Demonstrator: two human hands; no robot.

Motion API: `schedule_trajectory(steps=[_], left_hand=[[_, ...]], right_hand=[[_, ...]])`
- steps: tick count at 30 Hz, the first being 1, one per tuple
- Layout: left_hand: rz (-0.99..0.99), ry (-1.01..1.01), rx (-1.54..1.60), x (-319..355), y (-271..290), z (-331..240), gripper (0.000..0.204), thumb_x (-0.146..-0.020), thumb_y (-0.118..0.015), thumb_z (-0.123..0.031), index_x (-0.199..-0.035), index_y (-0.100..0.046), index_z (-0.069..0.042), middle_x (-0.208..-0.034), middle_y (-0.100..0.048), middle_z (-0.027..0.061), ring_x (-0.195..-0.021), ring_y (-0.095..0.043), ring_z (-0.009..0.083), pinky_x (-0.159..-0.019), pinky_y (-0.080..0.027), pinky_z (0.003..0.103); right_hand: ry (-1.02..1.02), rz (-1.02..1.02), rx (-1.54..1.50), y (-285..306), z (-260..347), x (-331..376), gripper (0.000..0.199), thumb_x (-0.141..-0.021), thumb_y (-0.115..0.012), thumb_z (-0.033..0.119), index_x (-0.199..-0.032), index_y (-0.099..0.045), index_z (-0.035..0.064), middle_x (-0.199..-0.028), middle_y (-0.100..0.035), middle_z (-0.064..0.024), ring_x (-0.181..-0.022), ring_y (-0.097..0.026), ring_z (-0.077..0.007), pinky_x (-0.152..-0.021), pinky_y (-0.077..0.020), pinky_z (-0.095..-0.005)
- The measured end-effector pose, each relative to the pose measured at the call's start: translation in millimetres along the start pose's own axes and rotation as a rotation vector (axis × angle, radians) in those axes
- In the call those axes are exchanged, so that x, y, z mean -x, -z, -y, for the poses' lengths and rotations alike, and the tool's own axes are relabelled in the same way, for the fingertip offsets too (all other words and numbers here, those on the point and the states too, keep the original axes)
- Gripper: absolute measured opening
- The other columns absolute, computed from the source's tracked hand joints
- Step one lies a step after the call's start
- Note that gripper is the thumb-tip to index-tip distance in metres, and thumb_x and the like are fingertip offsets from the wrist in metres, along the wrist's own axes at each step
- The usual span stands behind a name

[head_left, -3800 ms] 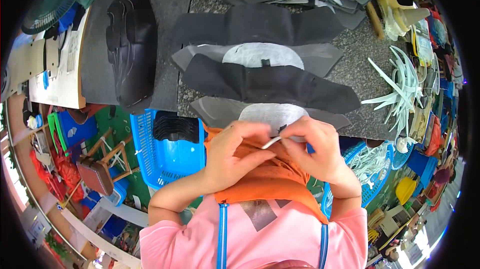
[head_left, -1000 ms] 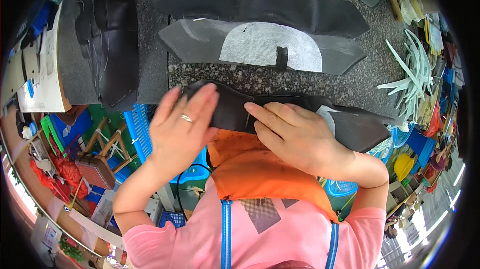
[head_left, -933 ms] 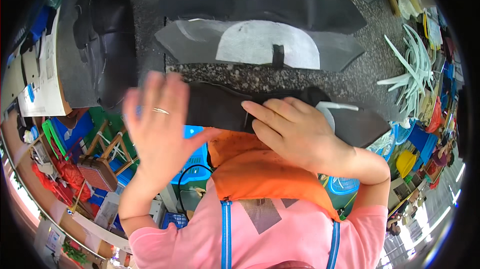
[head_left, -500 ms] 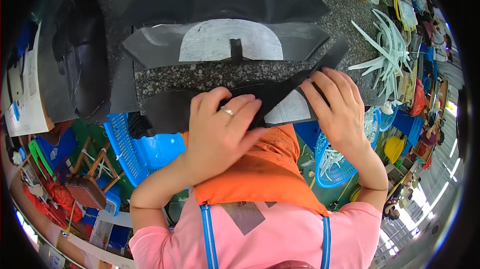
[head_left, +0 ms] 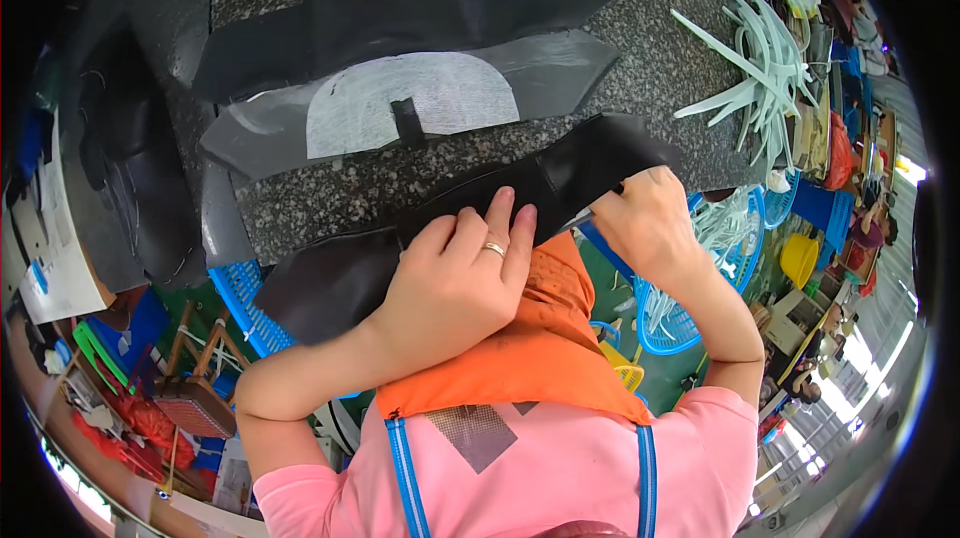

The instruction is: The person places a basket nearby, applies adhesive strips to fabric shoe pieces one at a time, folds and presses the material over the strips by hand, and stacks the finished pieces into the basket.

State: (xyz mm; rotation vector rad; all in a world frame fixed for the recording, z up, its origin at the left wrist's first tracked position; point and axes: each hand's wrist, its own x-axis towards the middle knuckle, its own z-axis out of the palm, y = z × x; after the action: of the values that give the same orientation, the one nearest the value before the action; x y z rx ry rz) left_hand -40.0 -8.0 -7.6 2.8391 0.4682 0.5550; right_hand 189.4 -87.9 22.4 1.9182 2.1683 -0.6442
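A long black leather-like piece (head_left: 590,166) lies slantwise along the near edge of the speckled stone tabletop (head_left: 330,200), its left end hanging over the edge. My left hand (head_left: 462,273), with a ring on one finger, rests on its middle with the fingers stretched out flat. At the piece's right part, my right hand (head_left: 648,223) is closed on the near edge, fingertips tucked partly out of sight beneath it. Just beyond lies a grey panel (head_left: 555,73) with a pale half-round patch (head_left: 450,88) and a small black tab (head_left: 407,121). Another black piece (head_left: 400,13) lies behind that panel.
Pale strips (head_left: 762,68) are heaped at the table's right. Dark shaped pieces (head_left: 150,158) lie at the left. Below the edge stand blue baskets (head_left: 250,303), one at the right (head_left: 668,338) holding strips. A wooden stool (head_left: 200,393) stands lower left. People are in the right background.
The black piece has been turned smooth face up, covering its pale patch, and now slants up to the right. My right hand has moved down to its near edge. The whole view has shifted.
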Motion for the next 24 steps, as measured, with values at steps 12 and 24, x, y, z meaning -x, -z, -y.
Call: schedule_trajectory(steps=[12,24], left_hand=[[0.348,-0.227,0.031,-45.0,14.0,9.5,0.028,-0.071,-0.066,-0.011,-0.094,-0.062,0.004,-0.134,-0.055,0.0294,-0.080,-0.059,0.0225,-0.055,-0.047,0.026],[0.455,-0.141,0.069,-50.7,17.8,-0.3,0.033,-0.075,-0.063,-0.013,-0.105,-0.064,0.000,-0.135,-0.055,0.0221,-0.084,-0.062,0.0243,-0.063,-0.054,0.033]], right_hand=[[-0.170,-0.637,-0.575,-20.0,-0.2,-11.8,0.024,-0.073,-0.074,0.007,-0.095,-0.067,-0.0007,-0.117,-0.058,-0.0195,-0.116,-0.052,-0.0389,-0.095,-0.0464,-0.0429],[-0.017,-0.503,-0.103,-24.1,8.8,3.3,0.055,-0.069,-0.077,0.017,-0.120,-0.062,0.0021,-0.122,-0.061,-0.0116,-0.125,-0.054,-0.0335,-0.110,-0.0374,-0.0480]])
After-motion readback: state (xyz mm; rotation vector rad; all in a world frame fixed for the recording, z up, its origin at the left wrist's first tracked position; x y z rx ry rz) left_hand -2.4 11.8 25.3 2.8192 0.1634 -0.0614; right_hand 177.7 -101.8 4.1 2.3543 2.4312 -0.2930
